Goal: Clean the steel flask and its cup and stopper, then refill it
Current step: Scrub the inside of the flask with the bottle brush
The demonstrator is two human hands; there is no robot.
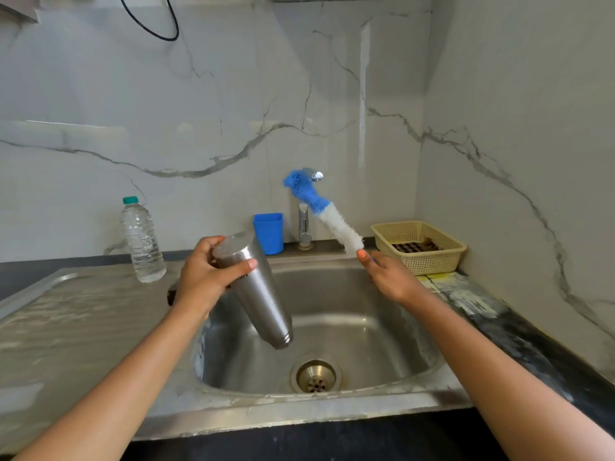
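Nearest me, low in the frame, I see one steel sink (366, 331) with one drain (315, 375) at lower centre. Above the basin I count two hands, one flask and one brush.

The left hand (206, 277), left of centre, is curled round the wide bottom end of the flask (263, 301). Its thumb lies across the front and the other fingers wrap behind. The flask hangs mouth down over the basin, tilted toward the lower right.

The right hand (392, 281), right of centre, pinches the brush (332, 217) at its handle end. The bristles, white then blue, slant up and left, well apart from the flask.

Farther back along the wall I count one water bottle (143, 241) at left, one blue plastic cup (269, 232) and one tap (303, 227) at centre, and one cream basket (429, 261) at right.
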